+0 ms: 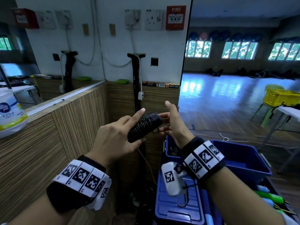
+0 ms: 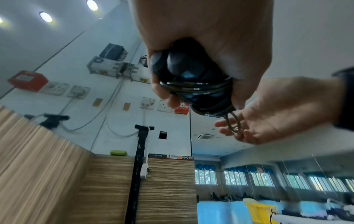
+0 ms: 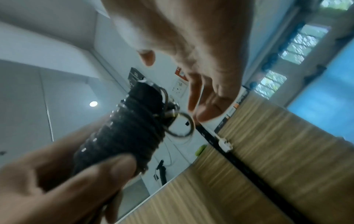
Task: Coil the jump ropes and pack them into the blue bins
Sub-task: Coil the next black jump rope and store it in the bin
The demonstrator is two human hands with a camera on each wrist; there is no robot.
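The coiled jump rope [image 1: 143, 127] is sitting between the left hand [image 1: 116, 137] and right hand [image 1: 175, 125], above the bins [image 1: 240, 159] lying below right.

My head view looks forward and down over both forearms at the wood-panelled corner [image 1: 142, 98] and mirrored hall. My left wrist camera sits close under the left hand [image 2: 201, 37], tilted up the socket wall [image 2: 114, 84]. My right wrist camera, rolled sideways, looks along the right hand [image 3: 191, 45]. All three share the wound black jump rope [image 1: 144, 125].
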